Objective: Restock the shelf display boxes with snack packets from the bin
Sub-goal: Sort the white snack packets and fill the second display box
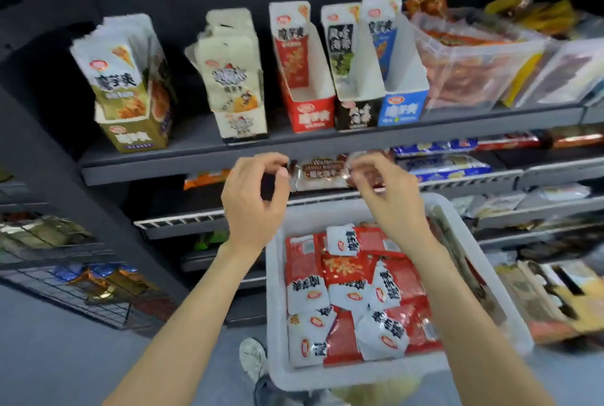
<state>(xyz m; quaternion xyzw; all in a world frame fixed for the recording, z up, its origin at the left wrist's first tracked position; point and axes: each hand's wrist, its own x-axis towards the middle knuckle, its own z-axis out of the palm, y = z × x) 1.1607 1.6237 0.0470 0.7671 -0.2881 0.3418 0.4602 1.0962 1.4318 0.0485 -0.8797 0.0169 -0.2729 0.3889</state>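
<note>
Both bare forearms reached up from the bottom of the view, over a white bin (277,291) that sat close below them. Red and white snack packets (353,294) lay heaped loose inside the bin. The left hand (253,199) was raised with its back to the camera, fingers curled and thumb drawn toward the fingertips; it pinched the left end of a brown packet (322,171), though blur made the grip hard to read. The right hand (384,196) mirrored it, fingers curled over the packet's right end, seemingly holding it. The brown packet stretched level between the two hands, just in front of the edge of the upper shelf (196,163).

On that shelf stood the display boxes: a red box (309,111) holding a single upright packet, a black box (356,111) beside it, then a blue box (402,108). Farther left stood a white box (240,124) and an olive box (137,134), both packed full. A clear tub (474,65) of reddish packets stood to the right of the blue box.
</note>
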